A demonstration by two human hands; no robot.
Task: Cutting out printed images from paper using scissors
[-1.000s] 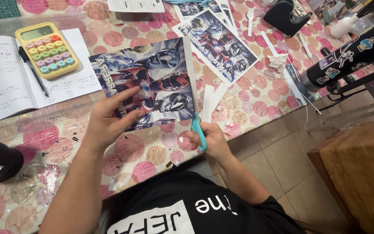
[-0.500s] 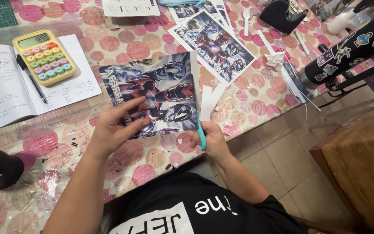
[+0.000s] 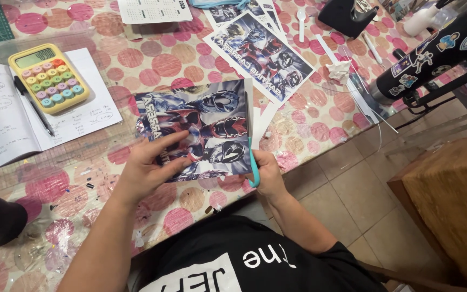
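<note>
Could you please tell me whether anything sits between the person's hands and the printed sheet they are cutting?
Nothing visible does. The left hand lies flat on the printed sheet, holding it on the table. The right hand grips the teal scissors at the sheet's right edge, where a white strip lies alongside.

Glossy printed sheet (image 3: pixel 201 127) flat on table; teal scissors (image 3: pixel 253 167) at right edge.

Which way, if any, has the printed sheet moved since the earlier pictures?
Cannot tell: the printed sheet keeps roughly its distance from the yellow calculator; the camera shifts.
</note>
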